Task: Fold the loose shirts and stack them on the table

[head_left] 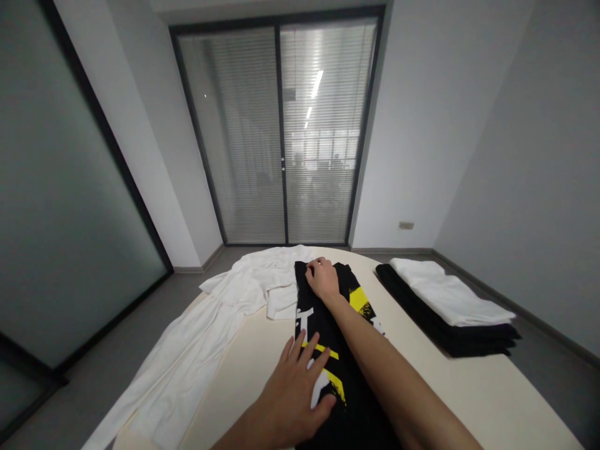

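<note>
A black T-shirt (344, 381) with yellow and white print lies folded into a long strip, running away from me over the table. My left hand (297, 384) rests on its near part, palm down, fingers spread over the print. Farther off, my right hand (323, 280) is at the shirt's far end, its fingers bent and closed on the black cloth. The fingertips there are partly hidden. A loose, wrinkled white garment (248, 281) lies left of the T-shirt, against its far left edge.
On the right of the pale table (487, 390) sits a stack of folded clothes, a white garment (447, 294) on top of black ones (440, 331). The table's far edge is rounded. Beyond it stand glass doors (281, 137) with blinds and grey walls.
</note>
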Motion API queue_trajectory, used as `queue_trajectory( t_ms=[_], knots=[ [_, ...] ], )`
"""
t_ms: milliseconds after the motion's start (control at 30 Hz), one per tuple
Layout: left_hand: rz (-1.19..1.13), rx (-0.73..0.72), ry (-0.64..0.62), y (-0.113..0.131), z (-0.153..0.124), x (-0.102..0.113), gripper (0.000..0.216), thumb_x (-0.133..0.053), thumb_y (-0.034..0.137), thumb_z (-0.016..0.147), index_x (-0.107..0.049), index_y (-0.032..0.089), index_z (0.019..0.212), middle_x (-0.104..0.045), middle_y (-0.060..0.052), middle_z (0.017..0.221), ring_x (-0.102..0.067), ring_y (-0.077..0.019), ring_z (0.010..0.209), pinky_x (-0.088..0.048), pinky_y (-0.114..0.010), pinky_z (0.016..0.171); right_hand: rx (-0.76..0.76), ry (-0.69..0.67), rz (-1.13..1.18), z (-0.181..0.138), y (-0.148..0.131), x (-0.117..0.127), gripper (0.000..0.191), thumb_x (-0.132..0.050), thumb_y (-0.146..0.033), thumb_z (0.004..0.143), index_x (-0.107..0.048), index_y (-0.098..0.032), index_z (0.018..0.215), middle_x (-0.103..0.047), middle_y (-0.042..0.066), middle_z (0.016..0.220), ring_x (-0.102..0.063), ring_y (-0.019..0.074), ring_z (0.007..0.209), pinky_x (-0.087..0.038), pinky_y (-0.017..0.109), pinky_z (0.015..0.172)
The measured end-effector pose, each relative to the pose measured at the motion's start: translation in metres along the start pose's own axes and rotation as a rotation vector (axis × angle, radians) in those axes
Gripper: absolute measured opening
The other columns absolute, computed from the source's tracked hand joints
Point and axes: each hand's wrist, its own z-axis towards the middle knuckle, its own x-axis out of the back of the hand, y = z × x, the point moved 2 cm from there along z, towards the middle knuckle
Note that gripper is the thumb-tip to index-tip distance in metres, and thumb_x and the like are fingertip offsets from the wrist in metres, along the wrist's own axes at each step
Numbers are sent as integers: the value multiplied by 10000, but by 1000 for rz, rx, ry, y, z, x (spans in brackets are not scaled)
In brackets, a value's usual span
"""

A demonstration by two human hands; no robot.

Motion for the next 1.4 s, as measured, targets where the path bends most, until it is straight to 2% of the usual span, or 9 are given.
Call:
queue_trajectory(
  t_ms=[167,433,567,700,867,1033,1200,1300,1400],
  knots=[
    [-7,-19,13,0,0,-2,707,-514,558,935,-306,301,1561,-144,-72,1663,-59,-359,1525,-105,-584,1225,204,-233,-101,-12,-13,-16,515,-407,-485,983,-540,-238,1415,-503,108,1479,-442,307,1311,-329,463,1082],
    [25,-30,19,3,-3,-2,701,-520,544,935,-346,252,1549,-136,-108,1657,-64,-376,1521,-130,-580,1223,-22,-385,-117,-4,-19,-34,616,-249,-505,1013,-309,-232,1561,-244,76,1642,-185,321,1497,-59,615,1166],
    [13,-18,29,2,-4,0,706,-526,564,925,-344,286,1548,-159,-86,1657,-71,-380,1519,-144,-589,1218,22,-386,-74,-5,-12,-20,578,-176,-501,1031,-405,-276,1512,-294,32,1627,-211,267,1501,-123,556,1185],
    [26,-17,42,5,-4,2,700,-545,555,914,-379,273,1534,-193,-83,1651,-93,-375,1519,-164,-583,1216,7,-186,-133,-21,22,19,455,-290,-395,1030,-539,-276,1392,-463,45,1528,-395,227,1399,-238,422,1166],
    [75,13,148,1,2,-1,579,-514,487,952,-479,244,1477,-330,-99,1605,-232,-351,1495,-258,-546,1198,-258,-103,-242,-57,85,63,459,-361,-320,986,-580,-89,1316,-586,250,1314,-530,373,1226,-426,492,960],
    [139,86,340,-17,10,-7,469,-496,392,973,-570,206,1398,-465,-140,1517,-409,-344,1405,-341,-558,1146,-312,-163,-247,-93,114,74,425,-499,-447,931,-687,-146,1164,-614,191,1301,-540,369,1204,-437,461,943],
    [136,-30,429,-14,9,-3,403,-537,302,940,-620,180,1315,-554,-129,1424,-482,-305,1322,-373,-516,1128,-74,-82,-168,-122,97,83,385,-543,-359,913,-641,-232,1263,-621,100,1311,-530,267,1212,-397,375,1000],
    [96,-163,396,4,6,2,375,-543,226,921,-626,202,1287,-595,-103,1361,-531,-261,1250,-400,-465,1099,185,-200,-28,-141,76,89,310,-504,-351,945,-700,-247,1162,-705,62,1107,-618,216,1038,-431,321,927],
    [61,-301,271,28,1,4,312,-537,221,938,-654,229,1228,-662,-82,1218,-578,-236,1152,-432,-423,1034,235,-300,56,-157,60,90,344,-524,-383,947,-676,-243,1222,-719,47,1000,-650,189,892,-463,285,824]
  ],
)
